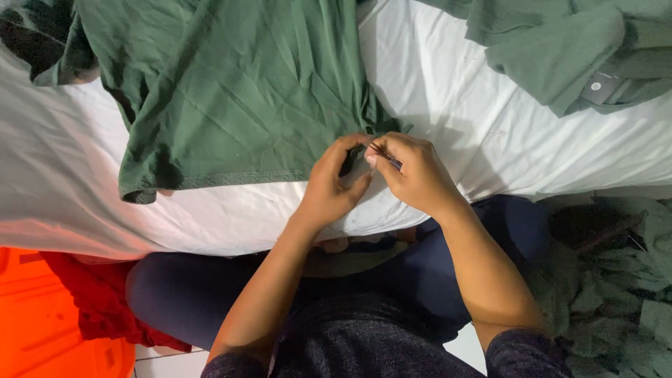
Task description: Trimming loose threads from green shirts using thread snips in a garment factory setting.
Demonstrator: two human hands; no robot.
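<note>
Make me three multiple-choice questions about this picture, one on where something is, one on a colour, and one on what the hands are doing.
1. Where does the dark green shirt lie?
A. on the white sheet
B. on the floor tiles
C. inside the orange crate

2. What colour is the crumpled cloth beside the orange crate?
A. yellow
B. red
C. white

3. What are the left hand and right hand doing?
A. resting flat and apart
B. both raised off the bed
C. pinched together at the shirt's lower corner, the right on a thin metal tool

Answers: 1 A, the shirt is spread over the sheet. 2 B, the cloth at lower left is plainly red. 3 C, the fingertips meet at the shirt's corner, with a slim metal piece between the right fingers.
</note>
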